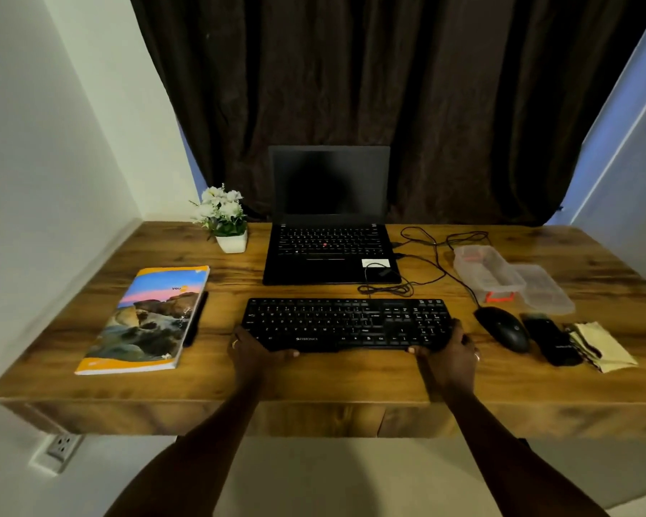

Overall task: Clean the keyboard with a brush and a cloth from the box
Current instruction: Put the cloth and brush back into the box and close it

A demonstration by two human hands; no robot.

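A black keyboard (345, 322) lies flat on the wooden desk (314, 378), in front of the laptop. My left hand (252, 350) grips its front left corner and my right hand (446, 350) grips its front right corner. A clear plastic box (487, 272) with an orange clip stands open at the right, its lid (545, 289) beside it. A yellowish cloth (605, 347) lies crumpled at the far right. Left of the cloth lies a black oblong object (551, 339); whether it is the brush I cannot tell.
An open black laptop (331, 251) stands behind the keyboard, with cables (426, 263) trailing right. A black mouse (502, 328) sits right of the keyboard. A colourful notebook (146, 319) with a pen (195, 319) lies left. A small potted plant (226, 222) stands at the back.
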